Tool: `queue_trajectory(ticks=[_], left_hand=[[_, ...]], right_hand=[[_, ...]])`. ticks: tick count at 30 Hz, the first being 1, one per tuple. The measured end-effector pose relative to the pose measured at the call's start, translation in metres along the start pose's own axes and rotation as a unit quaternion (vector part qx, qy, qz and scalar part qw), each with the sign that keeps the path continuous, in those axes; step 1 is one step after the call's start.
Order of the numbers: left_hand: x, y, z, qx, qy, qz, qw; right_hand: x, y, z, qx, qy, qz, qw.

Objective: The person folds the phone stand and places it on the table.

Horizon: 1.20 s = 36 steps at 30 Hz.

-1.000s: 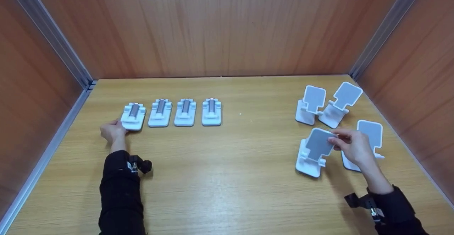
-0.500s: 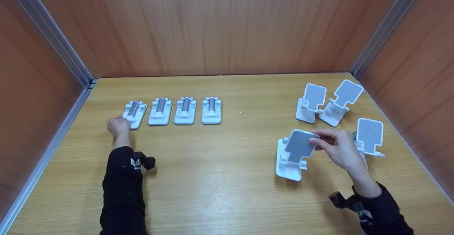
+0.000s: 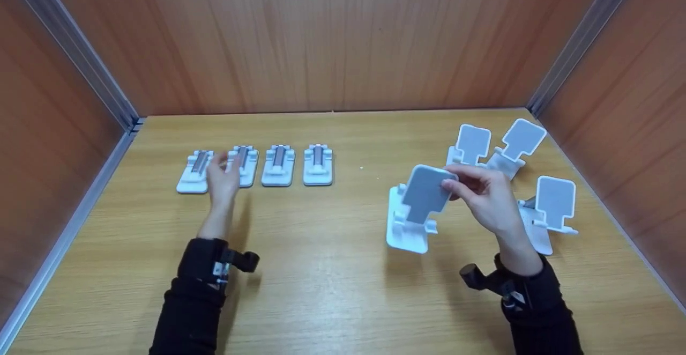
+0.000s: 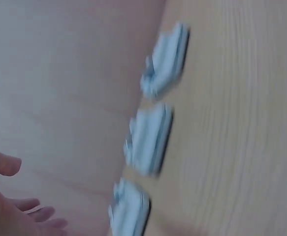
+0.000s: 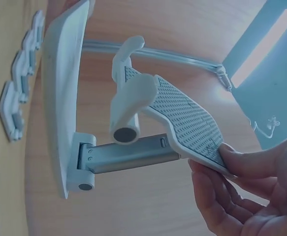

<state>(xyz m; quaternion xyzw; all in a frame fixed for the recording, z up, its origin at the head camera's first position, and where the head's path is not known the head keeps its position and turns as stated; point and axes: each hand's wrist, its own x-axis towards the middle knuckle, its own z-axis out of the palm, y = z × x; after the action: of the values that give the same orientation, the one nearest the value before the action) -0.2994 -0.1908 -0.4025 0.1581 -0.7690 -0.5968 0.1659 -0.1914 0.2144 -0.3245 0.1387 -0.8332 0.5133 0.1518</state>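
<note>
My right hand (image 3: 485,197) pinches the edge of the grey-padded plate of an unfolded white phone stand (image 3: 426,194), thumb on the pad and fingers behind. Its shadow on the table lies apart below it. The right wrist view shows the stand's base, metal arm (image 5: 133,153) and front hooks. On the left, my left hand (image 3: 222,180) holds nothing, its fingers loosely spread. In the head view it overlaps the gap between the leftmost folded phone stand (image 3: 194,175) and the second folded stand (image 3: 247,167).
Two more folded stands (image 3: 278,167) continue the row to the right. Three unfolded stands (image 3: 556,199) stand at the right of the wooden table (image 3: 321,290). Wood-grain panels (image 3: 343,38) close off the back and sides.
The right hand has carried the unfolded stand left and up off the table. The left hand has let go of the leftmost folded stand, which shifted slightly, and moved right.
</note>
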Motion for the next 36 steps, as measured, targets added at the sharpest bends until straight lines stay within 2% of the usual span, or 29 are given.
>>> queue_trajectory(ticks=[3,6,9,11,13,17,20,23,29,36], left_hand=[[-0.022,0.008,0.021,-0.052,-0.087,-0.021,0.9946],[-0.044,0.011,0.044,-0.112,-0.173,-0.050,0.9773],[-0.066,0.013,0.064,-0.178,-0.251,-0.107,0.9456],[-0.081,0.015,0.075,-0.208,-0.294,-0.123,0.9246],[-0.094,0.019,0.085,-0.226,-0.340,-0.126,0.9043],[-0.117,0.027,0.099,-0.235,-0.428,-0.108,0.8661],[-0.127,0.032,0.107,-0.236,-0.467,-0.103,0.8461],[-0.135,0.036,0.111,-0.240,-0.478,-0.107,0.8384],[-0.143,0.038,0.111,-0.258,-0.469,-0.115,0.8366],[-0.149,0.042,0.108,-0.296,-0.450,-0.103,0.8365]], right_hand=[[0.005,-0.004,0.006,0.020,0.006,-0.013,1.000],[0.010,-0.007,0.011,0.033,0.006,-0.026,0.999],[0.013,-0.009,0.016,0.035,0.007,-0.032,0.999],[0.015,-0.009,0.019,0.035,0.007,-0.035,0.999],[0.018,-0.009,0.021,0.037,0.007,-0.037,0.999],[0.023,-0.007,0.027,0.048,0.006,-0.039,0.998],[0.027,-0.006,0.031,0.054,0.009,-0.036,0.998],[0.030,-0.006,0.035,0.059,0.008,-0.032,0.998],[0.036,-0.005,0.041,0.083,0.013,-0.030,0.996],[0.035,-0.003,0.047,0.179,0.032,-0.013,0.983]])
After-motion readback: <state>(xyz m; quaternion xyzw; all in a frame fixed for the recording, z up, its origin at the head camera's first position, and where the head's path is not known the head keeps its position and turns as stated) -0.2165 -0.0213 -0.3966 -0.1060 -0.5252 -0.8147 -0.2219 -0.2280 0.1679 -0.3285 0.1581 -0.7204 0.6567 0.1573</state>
